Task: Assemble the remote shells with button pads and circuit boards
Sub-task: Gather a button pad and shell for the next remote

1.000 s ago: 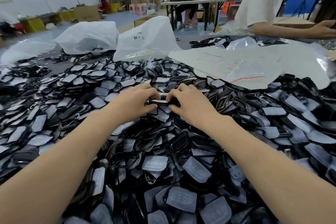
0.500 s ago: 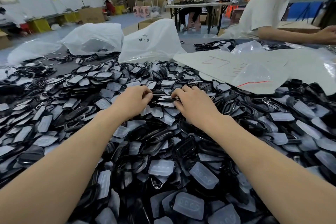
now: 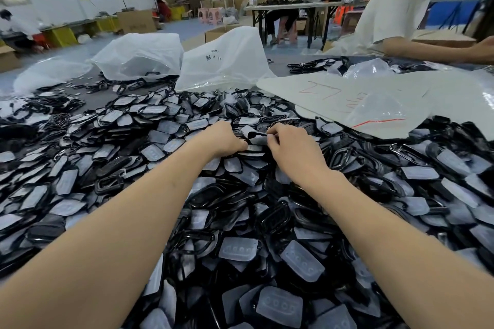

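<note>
Both hands have drawn slightly closer together and sit a little farther out over the heap than a moment ago, and a pale pad now stands bent up between them. The left hand (image 3: 224, 139) has its fingers curled round the left end of a black remote shell (image 3: 252, 149), though its fingertips are hidden. The right hand (image 3: 292, 148) pinches the right edge of the translucent button pad (image 3: 254, 133) that curls up just above that shell. Shell and pad are at the top of the heap (image 3: 133, 157) of loose shells and pads, near its far middle. This heap runs under both forearms and out past the left, right and near edges of the view. Bare grey table (image 3: 80, 97) shows only as a strip beyond the heap's far left edge. Two white plastic bags (image 3: 139, 56) stand along the far edge, touching the heap. A white sheet (image 3: 374, 93) marked in red overlaps the heap's far right edge, near the right hand, with a small clear bag (image 3: 374, 115) lying on it. Another person (image 3: 387, 13) in a white T-shirt sits at the far right corner.
</note>
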Motion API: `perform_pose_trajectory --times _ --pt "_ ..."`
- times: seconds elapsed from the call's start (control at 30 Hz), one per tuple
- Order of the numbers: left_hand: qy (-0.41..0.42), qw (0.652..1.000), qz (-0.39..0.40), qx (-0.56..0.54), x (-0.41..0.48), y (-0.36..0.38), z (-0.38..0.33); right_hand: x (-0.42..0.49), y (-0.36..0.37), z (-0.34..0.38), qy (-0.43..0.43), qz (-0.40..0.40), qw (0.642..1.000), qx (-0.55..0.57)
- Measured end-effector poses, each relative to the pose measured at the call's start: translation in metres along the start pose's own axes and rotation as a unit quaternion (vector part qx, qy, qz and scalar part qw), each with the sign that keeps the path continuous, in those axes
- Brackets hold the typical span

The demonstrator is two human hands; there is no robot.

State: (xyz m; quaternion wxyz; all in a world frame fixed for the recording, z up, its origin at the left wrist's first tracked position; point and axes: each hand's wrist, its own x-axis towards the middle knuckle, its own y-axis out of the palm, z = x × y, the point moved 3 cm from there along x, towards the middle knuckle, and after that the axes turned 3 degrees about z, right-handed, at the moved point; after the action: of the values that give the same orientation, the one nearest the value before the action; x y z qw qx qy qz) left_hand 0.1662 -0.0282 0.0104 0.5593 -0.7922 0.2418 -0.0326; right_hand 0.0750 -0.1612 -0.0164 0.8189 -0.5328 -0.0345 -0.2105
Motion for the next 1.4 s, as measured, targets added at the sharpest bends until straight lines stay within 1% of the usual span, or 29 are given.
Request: perform_pose_trajectory --times 0.2,0.27,0.33,0.43,0.53,0.6,0.63,0.67,0.7,0.73,0.77,0.8,0.87,0.97,1.03,1.13,1.27,1.4 --pt "-0.016 0.991 0.019 -0.132 -0.005 0.001 0.008 0.003 -0.003 -0.009 0.057 -0.008 0.997 0.058" --pt "-0.011 0.988 0.014 -0.154 -0.007 0.001 0.012 0.005 -0.004 -0.010 0.073 -0.003 0.994 0.078" --pt "0.003 0.986 -0.006 -0.169 -0.010 -0.002 0.016 0.005 -0.006 -0.011 0.084 0.004 0.993 0.082" --pt "0.023 0.981 -0.053 -0.185 -0.018 -0.009 0.024 0.003 -0.009 -0.008 0.084 0.020 0.993 0.075" --pt "0.026 0.976 -0.067 -0.204 -0.030 -0.015 0.032 -0.003 -0.017 -0.002 0.067 0.004 0.997 0.049" --pt "0.042 0.962 -0.062 -0.264 -0.041 -0.017 0.031 -0.009 -0.026 0.002 0.055 -0.022 0.997 0.054" --pt "0.056 0.952 -0.058 -0.296 -0.050 -0.018 0.026 -0.015 -0.033 0.005 0.051 -0.031 0.994 0.092" --pt "0.073 0.943 -0.055 -0.321 -0.060 -0.016 0.020 -0.023 -0.040 0.007 0.052 -0.031 0.984 0.168" --pt "0.093 0.935 -0.052 -0.339 -0.070 -0.013 0.012 -0.032 -0.047 0.009 0.065 -0.013 0.958 0.279" --pt "0.115 0.928 -0.050 -0.351 -0.081 -0.009 0.002 -0.045 -0.053 0.010 0.084 0.018 0.912 0.400" --pt "0.137 0.922 -0.048 -0.359 -0.093 -0.003 -0.011 -0.060 -0.060 0.010 0.098 0.042 0.858 0.502" --pt "0.159 0.915 -0.046 -0.368 -0.104 0.004 -0.023 -0.075 -0.067 0.008 0.101 0.044 0.819 0.563" --pt "0.195 0.896 -0.039 -0.397 -0.129 0.022 -0.049 -0.109 -0.082 -0.005 0.108 0.006 0.789 0.605" --pt "0.240 0.866 -0.042 -0.436 -0.167 0.057 -0.084 -0.161 -0.104 -0.031 0.142 -0.053 0.745 0.650" --pt "0.265 0.852 -0.043 -0.449 -0.191 0.084 -0.107 -0.196 -0.115 -0.046 0.162 -0.081 0.732 0.657" --pt "0.283 0.828 -0.033 -0.484 -0.228 0.129 -0.137 -0.249 -0.126 -0.070 0.196 -0.127 0.730 0.642" --pt "0.251 0.799 -0.002 -0.546 -0.273 0.185 -0.166 -0.315 -0.132 -0.092 0.227 -0.175 0.710 0.643" --pt "0.222 0.770 0.057 -0.595 -0.308 0.220 -0.183 -0.356 -0.130 -0.102 0.239 -0.185 0.707 0.639"
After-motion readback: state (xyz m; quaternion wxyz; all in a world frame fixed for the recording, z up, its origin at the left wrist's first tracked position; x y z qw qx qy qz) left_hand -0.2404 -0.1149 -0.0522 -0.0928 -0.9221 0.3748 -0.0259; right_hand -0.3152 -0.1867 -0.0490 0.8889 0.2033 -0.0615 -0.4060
